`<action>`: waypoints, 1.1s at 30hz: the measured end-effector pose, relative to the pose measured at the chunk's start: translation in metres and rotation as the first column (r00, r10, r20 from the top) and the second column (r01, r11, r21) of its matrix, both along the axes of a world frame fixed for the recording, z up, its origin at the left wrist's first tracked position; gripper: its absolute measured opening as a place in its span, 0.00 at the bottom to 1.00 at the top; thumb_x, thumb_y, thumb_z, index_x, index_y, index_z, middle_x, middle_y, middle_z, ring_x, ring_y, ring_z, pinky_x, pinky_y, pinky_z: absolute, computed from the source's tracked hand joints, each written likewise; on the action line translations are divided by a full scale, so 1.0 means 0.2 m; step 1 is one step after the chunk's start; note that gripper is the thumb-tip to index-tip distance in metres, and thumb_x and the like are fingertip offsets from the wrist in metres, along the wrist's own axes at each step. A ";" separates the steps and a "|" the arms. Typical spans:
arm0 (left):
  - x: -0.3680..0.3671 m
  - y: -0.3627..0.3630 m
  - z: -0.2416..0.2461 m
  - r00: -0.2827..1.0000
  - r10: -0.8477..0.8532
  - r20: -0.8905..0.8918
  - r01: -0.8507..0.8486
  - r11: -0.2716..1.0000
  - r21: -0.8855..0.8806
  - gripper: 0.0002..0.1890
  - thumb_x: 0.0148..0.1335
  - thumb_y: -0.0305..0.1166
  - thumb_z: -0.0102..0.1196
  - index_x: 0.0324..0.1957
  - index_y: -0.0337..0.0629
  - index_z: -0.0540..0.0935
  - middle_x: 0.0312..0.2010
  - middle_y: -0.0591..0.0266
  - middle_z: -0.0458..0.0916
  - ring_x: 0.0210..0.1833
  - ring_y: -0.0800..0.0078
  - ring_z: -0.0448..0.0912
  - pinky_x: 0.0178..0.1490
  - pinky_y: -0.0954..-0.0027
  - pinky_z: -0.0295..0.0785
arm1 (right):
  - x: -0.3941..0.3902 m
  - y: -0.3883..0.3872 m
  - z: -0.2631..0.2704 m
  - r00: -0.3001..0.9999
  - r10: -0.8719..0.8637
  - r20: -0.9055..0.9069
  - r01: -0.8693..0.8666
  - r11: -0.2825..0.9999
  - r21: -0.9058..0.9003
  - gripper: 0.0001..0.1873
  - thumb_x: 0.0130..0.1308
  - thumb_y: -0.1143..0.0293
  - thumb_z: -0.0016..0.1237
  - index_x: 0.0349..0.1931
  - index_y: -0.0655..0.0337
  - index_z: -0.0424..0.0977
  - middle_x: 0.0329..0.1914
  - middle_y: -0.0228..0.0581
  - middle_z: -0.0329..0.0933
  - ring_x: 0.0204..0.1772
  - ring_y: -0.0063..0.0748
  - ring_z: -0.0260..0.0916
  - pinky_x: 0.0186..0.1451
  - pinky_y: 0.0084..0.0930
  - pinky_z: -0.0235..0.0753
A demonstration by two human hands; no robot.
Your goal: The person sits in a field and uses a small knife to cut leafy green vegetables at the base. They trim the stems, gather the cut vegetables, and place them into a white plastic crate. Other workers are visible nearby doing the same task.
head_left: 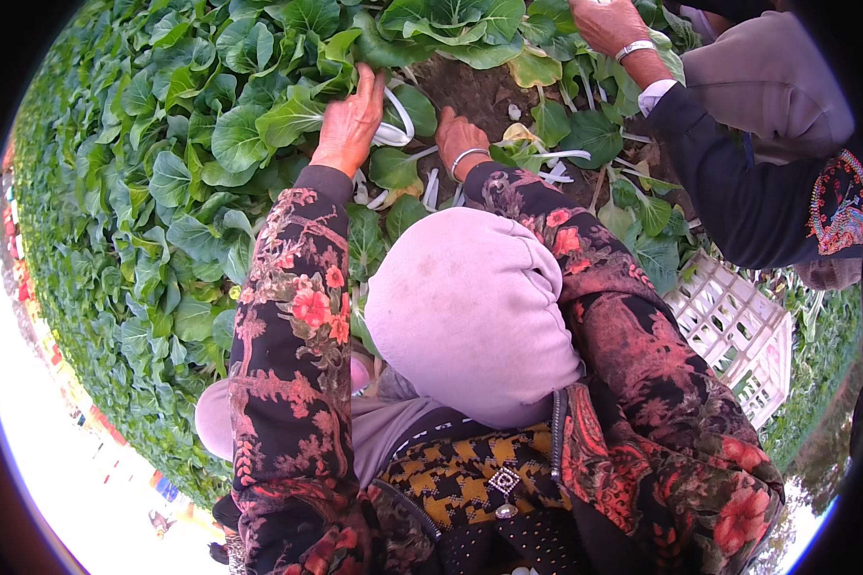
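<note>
My left hand reaches in among the leafy greens with white stalks, its fingers pointing into the foliage. A bent white stalk shows beside its palm; whether the fingers grip it is hidden. To the right, my right hand, with a silver bangle at the wrist, is low over the bare soil. Its fingers are curled, and I cannot see whether anything is in them. Cut white stalks and loose leaves lie just below the two hands. A large leafy head stands above them.
Another person's hand, wearing a silver bracelet, reaches into the greens at upper right. A white plastic crate stands tilted at the right. My knee rises between my arms. Dense greens cover the left side.
</note>
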State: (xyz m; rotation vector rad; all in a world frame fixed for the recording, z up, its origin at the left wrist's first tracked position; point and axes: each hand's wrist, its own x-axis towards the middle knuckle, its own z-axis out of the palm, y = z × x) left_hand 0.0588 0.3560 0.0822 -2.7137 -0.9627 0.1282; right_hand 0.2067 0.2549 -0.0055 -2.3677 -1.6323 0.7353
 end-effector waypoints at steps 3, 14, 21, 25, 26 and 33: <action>-0.01 0.00 -0.02 0.999 -0.007 -0.035 0.009 0.998 0.070 0.20 0.49 0.19 0.51 0.47 0.32 0.69 0.40 0.51 0.67 0.24 0.66 0.81 0.23 0.70 0.76 | 0.01 -0.04 0.01 0.999 0.045 0.010 -0.045 0.999 -0.003 0.07 0.65 0.69 0.36 0.40 0.62 0.64 0.33 0.59 0.76 0.37 0.58 0.77 0.38 0.48 0.76; -0.19 -0.18 0.32 0.952 0.237 0.195 -0.196 0.959 -0.206 0.16 0.44 0.20 0.55 0.37 0.35 0.68 0.36 0.50 0.71 0.30 0.54 0.80 0.31 0.57 0.75 | 0.15 -0.25 -0.04 0.952 0.107 -0.286 -0.150 0.980 -0.131 0.23 0.63 0.54 0.38 0.45 0.69 0.60 0.35 0.69 0.75 0.41 0.66 0.74 0.43 0.55 0.72; -0.67 -0.25 0.84 0.737 0.529 0.421 -0.346 0.830 -0.437 0.25 0.40 0.18 0.53 0.47 0.37 0.78 0.39 0.49 0.78 0.44 0.50 0.77 0.48 0.59 0.71 | 0.19 0.02 0.46 0.567 0.214 -0.796 0.003 0.965 0.261 0.21 0.54 0.64 0.60 0.45 0.63 0.71 0.29 0.39 0.77 0.31 0.34 0.75 0.36 0.27 0.72; -0.83 -0.41 0.97 0.284 0.860 0.423 0.149 0.396 -0.906 0.17 0.46 0.19 0.57 0.43 0.33 0.77 0.23 0.64 0.78 0.22 0.76 0.77 0.26 0.74 0.71 | 0.08 0.22 1.01 0.229 0.232 -0.946 -0.138 0.969 0.204 0.23 0.54 0.65 0.63 0.48 0.64 0.72 0.32 0.32 0.77 0.26 0.15 0.67 0.23 0.14 0.67; -0.85 -0.45 0.97 0.259 0.867 0.425 0.195 0.384 -0.902 0.16 0.48 0.20 0.58 0.43 0.33 0.77 0.24 0.64 0.78 0.22 0.78 0.76 0.26 0.75 0.70 | 0.02 0.26 1.11 0.138 0.283 -0.949 -0.201 0.946 0.253 0.23 0.55 0.67 0.62 0.50 0.64 0.71 0.29 0.31 0.75 0.23 0.12 0.64 0.17 0.11 0.63; -0.92 -0.53 0.91 0.100 0.903 0.418 0.410 0.345 -0.844 0.23 0.49 0.22 0.61 0.49 0.29 0.72 0.30 0.60 0.78 0.26 0.74 0.79 0.31 0.75 0.74 | -0.28 0.39 1.48 0.496 0.500 -0.710 -0.520 0.826 0.218 0.20 0.54 0.55 0.62 0.37 0.61 0.72 0.19 0.26 0.70 0.13 0.14 0.65 0.10 0.12 0.61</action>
